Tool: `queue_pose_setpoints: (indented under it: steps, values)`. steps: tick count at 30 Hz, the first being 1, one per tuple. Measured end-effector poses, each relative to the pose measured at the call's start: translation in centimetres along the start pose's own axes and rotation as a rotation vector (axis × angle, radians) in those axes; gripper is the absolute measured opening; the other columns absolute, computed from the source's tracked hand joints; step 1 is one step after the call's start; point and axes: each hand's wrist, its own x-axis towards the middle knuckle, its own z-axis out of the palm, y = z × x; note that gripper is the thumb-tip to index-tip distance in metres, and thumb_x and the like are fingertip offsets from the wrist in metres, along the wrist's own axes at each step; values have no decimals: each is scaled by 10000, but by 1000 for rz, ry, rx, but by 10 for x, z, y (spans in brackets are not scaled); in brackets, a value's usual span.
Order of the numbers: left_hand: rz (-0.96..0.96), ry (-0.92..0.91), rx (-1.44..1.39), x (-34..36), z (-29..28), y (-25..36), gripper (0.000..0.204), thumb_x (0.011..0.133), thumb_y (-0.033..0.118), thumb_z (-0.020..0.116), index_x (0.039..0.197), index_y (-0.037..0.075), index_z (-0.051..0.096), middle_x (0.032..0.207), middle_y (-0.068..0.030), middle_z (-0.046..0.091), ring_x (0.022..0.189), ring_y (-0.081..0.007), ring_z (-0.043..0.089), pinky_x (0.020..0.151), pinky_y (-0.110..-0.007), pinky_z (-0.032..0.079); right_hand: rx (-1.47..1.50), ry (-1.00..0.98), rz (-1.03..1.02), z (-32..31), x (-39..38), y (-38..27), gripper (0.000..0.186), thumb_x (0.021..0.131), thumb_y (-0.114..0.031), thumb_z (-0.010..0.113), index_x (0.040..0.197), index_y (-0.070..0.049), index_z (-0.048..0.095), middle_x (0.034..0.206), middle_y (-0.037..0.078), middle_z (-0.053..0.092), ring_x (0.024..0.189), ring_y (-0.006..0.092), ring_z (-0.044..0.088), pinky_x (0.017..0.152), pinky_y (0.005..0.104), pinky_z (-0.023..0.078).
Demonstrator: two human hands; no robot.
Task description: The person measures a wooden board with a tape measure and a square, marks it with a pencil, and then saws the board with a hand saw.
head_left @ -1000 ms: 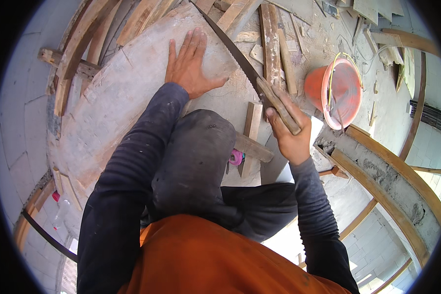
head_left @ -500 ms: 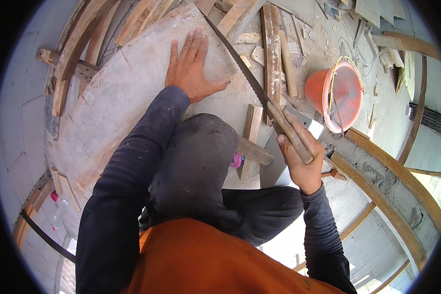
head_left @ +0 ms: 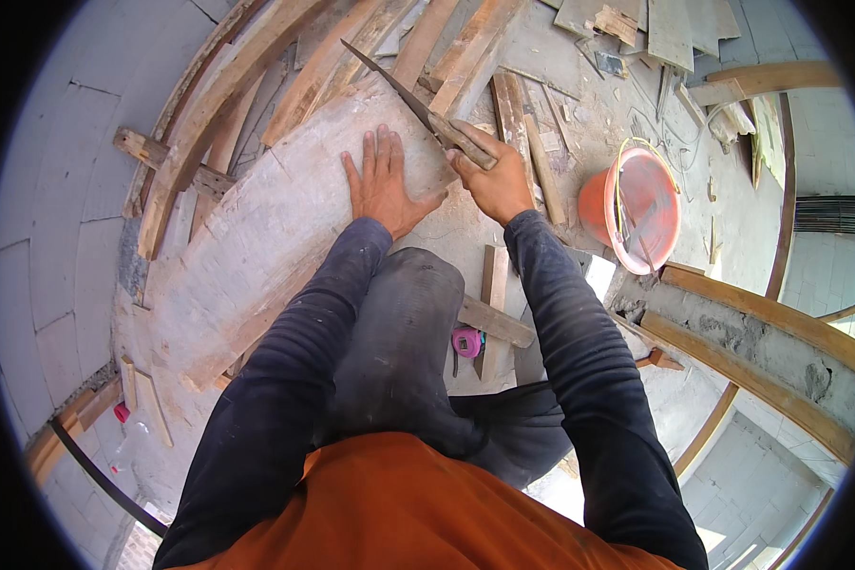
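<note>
A wide, pale, dusty wooden board [head_left: 247, 223] slants from the lower left up to the middle. My left hand [head_left: 386, 182] presses flat on it near its far right end, fingers spread. Just right of that, my right hand [head_left: 494, 171] is wrapped round the wooden handle of a handsaw [head_left: 401, 93]. The saw's dark blade points up and left and lies along the board's end edge. Whether its teeth sit in a cut cannot be made out. My bent knee is close under the board's near edge.
Loose timber pieces [head_left: 313, 81] lie beyond the board. A red bucket [head_left: 594, 204] with a yellow handle stands at the right. Near my knee are a pink tape measure [head_left: 466, 342] and a wood offcut [head_left: 496, 321]. A formwork-edged concrete strip [head_left: 731, 332] runs along the right.
My right hand has pushed the saw forward and up-left, so the blade now extends past the board's far corner. My left hand stays flat on the board. The view has shifted slightly.
</note>
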Motion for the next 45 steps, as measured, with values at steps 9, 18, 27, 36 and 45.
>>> queue_pose_setpoints:
  steps: [9,18,27,36,45]
  values:
    - [-21,-33,30,-1,17,1,1261,863,766,663,1704,-15,140,1794,-213,105,1673,-358,4,1296,-668,-49,-75,-54,256,-72,-77,-210,487,983,-109,742,1451,-11,644,1323,189,742,1175,210,714,1028,339,536]
    - [-22,-42,72,1,12,4,1226,886,758,642,1708,-3,143,1798,-201,91,1673,-358,11,1280,-706,-29,-120,-72,160,-25,-11,-185,446,980,-131,730,1414,-42,680,1307,220,745,1179,295,733,1048,359,526]
    - [-9,-31,89,-2,20,7,1196,893,761,643,1706,15,183,1795,-188,132,1672,-352,33,1266,-738,-36,-18,-30,212,-57,-60,-174,428,995,-126,705,1395,20,668,1283,230,750,1213,255,720,1051,352,528]
    - [6,11,71,-3,25,5,1182,893,758,645,1709,33,191,1794,-171,149,1670,-351,55,1251,-769,-13,-84,-73,284,-77,-76,-191,458,977,-103,734,1419,-4,664,1330,230,730,1200,260,728,1055,352,529]
    - [-13,-45,72,-2,19,8,1191,889,743,663,1712,36,172,1797,-171,132,1669,-358,44,1251,-771,-13,-105,-81,129,-37,-19,-170,481,994,-212,732,1407,24,656,1253,271,744,1170,336,727,1022,389,533]
